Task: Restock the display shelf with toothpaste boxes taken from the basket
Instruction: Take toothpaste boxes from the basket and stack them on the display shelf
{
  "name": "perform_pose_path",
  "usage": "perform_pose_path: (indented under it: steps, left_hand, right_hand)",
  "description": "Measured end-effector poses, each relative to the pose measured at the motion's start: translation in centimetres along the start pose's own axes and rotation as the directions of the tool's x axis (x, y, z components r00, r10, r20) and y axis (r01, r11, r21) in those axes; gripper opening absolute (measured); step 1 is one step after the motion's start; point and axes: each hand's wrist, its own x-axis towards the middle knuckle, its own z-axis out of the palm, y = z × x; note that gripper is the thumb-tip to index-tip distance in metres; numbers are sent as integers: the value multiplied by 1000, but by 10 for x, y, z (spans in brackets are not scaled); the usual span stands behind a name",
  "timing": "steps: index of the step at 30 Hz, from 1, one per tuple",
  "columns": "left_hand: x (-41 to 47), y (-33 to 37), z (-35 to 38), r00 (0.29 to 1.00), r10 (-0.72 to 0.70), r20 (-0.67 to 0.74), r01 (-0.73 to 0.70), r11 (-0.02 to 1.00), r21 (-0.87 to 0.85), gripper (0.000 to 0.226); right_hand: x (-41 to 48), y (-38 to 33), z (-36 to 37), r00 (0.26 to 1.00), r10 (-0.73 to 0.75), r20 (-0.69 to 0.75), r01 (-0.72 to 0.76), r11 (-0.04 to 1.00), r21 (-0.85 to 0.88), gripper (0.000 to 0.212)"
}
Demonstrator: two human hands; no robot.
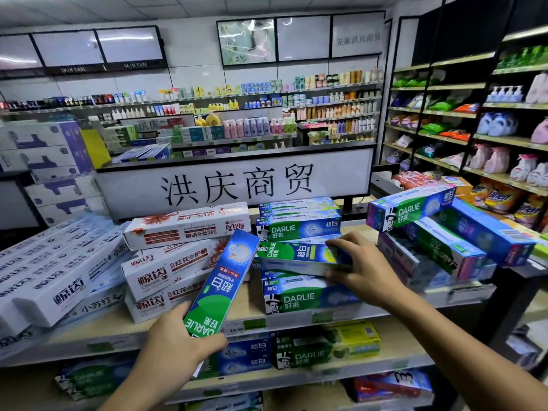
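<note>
Left hand (pixel 178 339) noted at 7 o'clock of the frame. Fingers and thumb are wrapped round the lower end of the held box (pixel 225 280). The box is blue and green, marked DARLIE, and is tilted with its far end aimed toward 1 o'clock. That end is seen in front of the white boxes (pixel 184 262); contact cannot be told.

Right hand (pixel 358 268) noted at 4 o'clock of centre. The right end of the top box (pixel 296 256) is gripped, fingers curled over its upper edge, thumb below.

The top box is laid flat on the Darlie stack (pixel 305 295) at mid shelf (pixel 118 330).

White boxes, red-printed, are stacked at 9 o'clock of the stack, just beside it.

Right pile (pixel 444 232), at 2 o'clock of the right hand: Darlie boxes heaped askew, the uppermost tilted.

Sign (pixel 237 185) with large black characters is stood at 12 o'clock behind the shelf.

Lower shelf (pixel 400 354), at 6 o'clock, is stocked with further Darlie boxes.
</note>
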Motion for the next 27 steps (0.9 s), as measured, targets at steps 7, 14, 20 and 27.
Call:
perform_pose_path:
  steps: [7,14,20,27]
  left_hand:
    - [1,4,10,999,44,31,-42,998,-39,30]
    - [8,3,17,999,26,29,-25,999,-39,29]
    - [18,1,15,999,-35,41,35,999,0,32]
    - [24,3,17,995,-101,-4,102,994,31,33]
  right_hand:
    - [6,4,7,989,-25,-149,-21,955,-296,62]
    - [51,0,16,996,4,-89,-29,957,-287,44]
    - [76,22,13,996,69,-60,-70,997,-26,57]
    - [54,30,2,999,-36,38,32,996,84,58]
